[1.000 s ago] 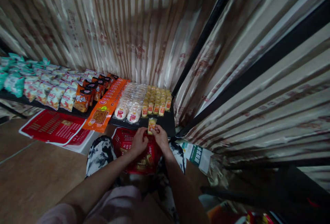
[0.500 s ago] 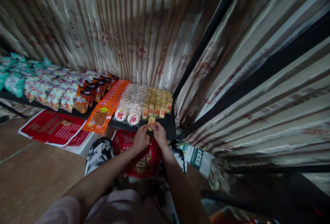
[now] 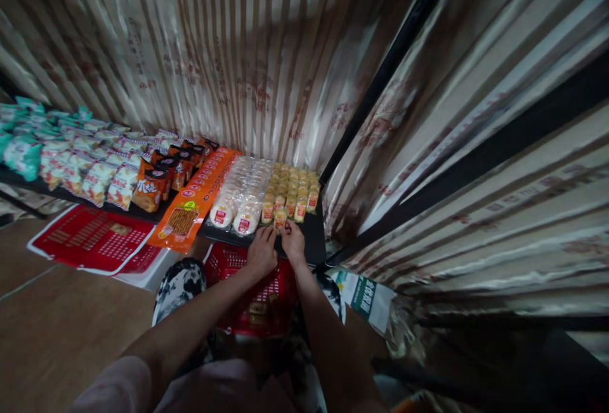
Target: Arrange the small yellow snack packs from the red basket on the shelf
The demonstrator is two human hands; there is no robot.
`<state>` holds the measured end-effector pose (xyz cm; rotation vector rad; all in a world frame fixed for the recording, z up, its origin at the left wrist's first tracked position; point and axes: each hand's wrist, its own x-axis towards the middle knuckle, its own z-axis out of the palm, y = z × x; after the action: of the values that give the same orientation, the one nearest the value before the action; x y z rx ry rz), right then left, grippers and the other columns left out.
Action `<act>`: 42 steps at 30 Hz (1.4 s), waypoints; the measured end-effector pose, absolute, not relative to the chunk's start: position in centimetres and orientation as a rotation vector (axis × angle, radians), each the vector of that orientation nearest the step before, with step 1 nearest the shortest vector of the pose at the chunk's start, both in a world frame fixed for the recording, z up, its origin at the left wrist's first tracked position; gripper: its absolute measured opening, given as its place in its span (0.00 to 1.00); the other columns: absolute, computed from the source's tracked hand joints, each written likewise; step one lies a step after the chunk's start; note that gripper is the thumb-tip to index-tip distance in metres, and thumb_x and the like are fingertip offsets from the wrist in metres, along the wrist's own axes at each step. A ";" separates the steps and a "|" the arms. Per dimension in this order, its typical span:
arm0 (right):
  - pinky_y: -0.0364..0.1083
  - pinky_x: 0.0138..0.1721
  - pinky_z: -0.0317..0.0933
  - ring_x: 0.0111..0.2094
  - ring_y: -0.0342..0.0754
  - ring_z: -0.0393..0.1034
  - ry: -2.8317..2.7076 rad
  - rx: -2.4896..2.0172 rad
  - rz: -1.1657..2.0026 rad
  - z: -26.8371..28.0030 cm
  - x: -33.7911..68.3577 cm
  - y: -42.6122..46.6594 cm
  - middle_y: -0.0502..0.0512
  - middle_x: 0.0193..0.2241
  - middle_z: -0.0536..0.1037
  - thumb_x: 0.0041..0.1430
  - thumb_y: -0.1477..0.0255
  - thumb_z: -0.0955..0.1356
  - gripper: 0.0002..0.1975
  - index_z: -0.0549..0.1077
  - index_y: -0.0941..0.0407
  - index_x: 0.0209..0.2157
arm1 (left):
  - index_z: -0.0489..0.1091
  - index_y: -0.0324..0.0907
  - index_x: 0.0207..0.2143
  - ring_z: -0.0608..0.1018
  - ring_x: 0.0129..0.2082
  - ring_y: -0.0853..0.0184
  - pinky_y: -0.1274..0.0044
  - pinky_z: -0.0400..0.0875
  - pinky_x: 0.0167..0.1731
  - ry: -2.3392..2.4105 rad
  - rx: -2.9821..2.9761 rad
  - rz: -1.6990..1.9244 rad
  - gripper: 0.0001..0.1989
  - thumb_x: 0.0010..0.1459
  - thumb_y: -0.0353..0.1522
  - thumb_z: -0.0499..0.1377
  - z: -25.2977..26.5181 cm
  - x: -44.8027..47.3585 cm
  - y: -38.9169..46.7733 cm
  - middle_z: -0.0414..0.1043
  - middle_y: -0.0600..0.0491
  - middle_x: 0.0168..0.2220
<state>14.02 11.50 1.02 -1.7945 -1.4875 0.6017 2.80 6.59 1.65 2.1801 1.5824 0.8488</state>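
Hanging behind everything you have a striped curtain (image 3: 214, 51), which is the largest thing in your view, and a black pole (image 3: 385, 77) crosses slantwise before it. Below the curtain runs the black shelf (image 3: 311, 238), with packaged foods set in rows upon it. Between your knees is the red basket (image 3: 228, 267), near the front edge of the shelf; some small packets (image 3: 258, 310) lie inside it, too dim to read. To the left, under the shelf, lies a flat red sheet (image 3: 90, 238) with a pale border. A long orange packet (image 3: 183, 216) lies on the shelf, and its lower end reaches over the front edge. On its left stand green bags (image 3: 23, 156), white bags (image 3: 95, 181) and orange-and-black bags (image 3: 152, 188); on its right are round white packets (image 3: 245, 219). Your right hand (image 3: 293, 242) is clamped by its fingertips on one small yellow packet (image 3: 280, 216). Your left hand (image 3: 263, 251) is at the lower left side of this packet, but I cannot tell whether its fingers are pressed together. The small yellow packet is at the front of the rows of yellow packets (image 3: 290, 181), near the shelf's right end.
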 end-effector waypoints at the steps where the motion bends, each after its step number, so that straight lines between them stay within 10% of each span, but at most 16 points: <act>1: 0.43 0.35 0.62 0.30 0.44 0.70 -1.490 -1.792 0.588 1.0 14.0 11.7 0.53 0.33 0.76 0.54 0.69 0.63 0.14 0.73 0.55 0.42 | 0.62 0.36 0.55 0.59 0.58 0.55 0.61 0.58 0.58 1.579 2.189 0.849 0.31 0.44 0.22 0.53 1.6 2.8 6.7 0.60 0.43 0.57; 42: 0.45 0.39 0.63 0.36 0.47 0.65 -1.385 -1.689 0.426 -0.6 13.0 12.3 0.58 0.37 0.68 0.54 0.70 0.64 0.08 0.67 0.59 0.36 | 0.64 0.31 0.53 0.57 0.62 0.55 0.61 0.56 0.60 1.563 2.333 0.829 0.26 0.48 0.22 0.51 0.5 2.8 8.3 0.60 0.40 0.59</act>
<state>13.00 12.32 -0.61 -1.6891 -1.3852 0.4263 2.79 8.30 0.46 2.3332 1.5631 0.8294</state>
